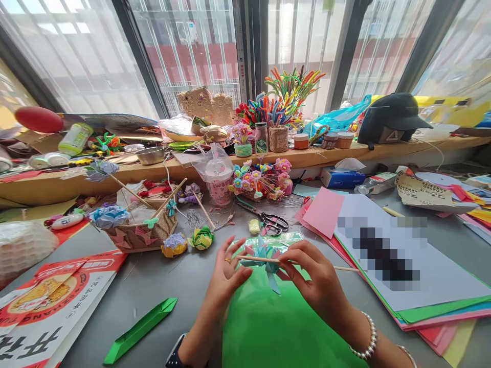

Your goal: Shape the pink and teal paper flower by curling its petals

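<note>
while the right hand (pixel 307 267) pinches the thin stick (pixel 253 258) beside the folded blue-and-pink paper piece (pixel 265 252), the left hand (pixel 227 268) is spread near the stick's tip; i cannot tell whether it touches. the paper piece is between the hands, above a green sheet (pixel 264 322) on the tabletop (pixel 157 278). a light pinch close to the paper should spare its points.

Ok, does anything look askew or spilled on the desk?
The paper stack beside the right hand is askew, its edges jutting out unevenly. Beyond it, a clear bottle lies on its side, though no spill shows.
</note>
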`<state>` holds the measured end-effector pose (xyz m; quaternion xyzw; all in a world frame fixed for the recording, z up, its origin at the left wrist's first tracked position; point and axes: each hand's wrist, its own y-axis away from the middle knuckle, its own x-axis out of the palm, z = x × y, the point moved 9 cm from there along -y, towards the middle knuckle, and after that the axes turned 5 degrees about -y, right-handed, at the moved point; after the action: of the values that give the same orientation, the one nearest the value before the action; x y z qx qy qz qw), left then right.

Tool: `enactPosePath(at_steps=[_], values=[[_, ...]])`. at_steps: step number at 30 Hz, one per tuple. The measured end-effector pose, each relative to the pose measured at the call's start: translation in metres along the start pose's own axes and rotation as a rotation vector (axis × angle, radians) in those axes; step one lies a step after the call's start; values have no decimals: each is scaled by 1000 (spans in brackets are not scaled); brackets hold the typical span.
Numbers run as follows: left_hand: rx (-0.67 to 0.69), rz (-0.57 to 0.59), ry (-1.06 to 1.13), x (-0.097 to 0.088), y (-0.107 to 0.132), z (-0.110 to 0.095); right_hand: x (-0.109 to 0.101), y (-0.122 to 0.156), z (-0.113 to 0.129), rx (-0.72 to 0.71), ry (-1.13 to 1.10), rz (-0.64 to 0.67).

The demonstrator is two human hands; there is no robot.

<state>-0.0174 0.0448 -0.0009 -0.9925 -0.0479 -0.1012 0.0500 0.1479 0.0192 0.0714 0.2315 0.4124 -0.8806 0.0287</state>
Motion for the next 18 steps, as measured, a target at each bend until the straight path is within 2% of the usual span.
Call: enactPosePath(at_steps=[1, 3, 4, 5, 6, 8, 12, 18], values=[[122, -37, -78, -7, 0, -16, 1, 0, 2, -29, 34, 4], [393, -92, -387, -13, 8, -51, 5, 1, 5, -88, 113, 35], [528, -96, -606, -8, 15, -66, 8, 2, 8, -118, 156, 59], [654, -51, -806, 3, 22, -75, 12, 3, 10, -146, 198, 84], [794, -19, -932, 14, 31, -84, 15, 4, 12, -174, 234, 105], [959, 82, -1096, 35, 45, -86, 22, 7, 18, -227, 282, 138], [1002, 175, -1198, 54, 50, -75, 29, 12, 28, -314, 337, 174], [997, 199, -1221, 55, 47, -71, 29, 12, 27, -319, 343, 164]])
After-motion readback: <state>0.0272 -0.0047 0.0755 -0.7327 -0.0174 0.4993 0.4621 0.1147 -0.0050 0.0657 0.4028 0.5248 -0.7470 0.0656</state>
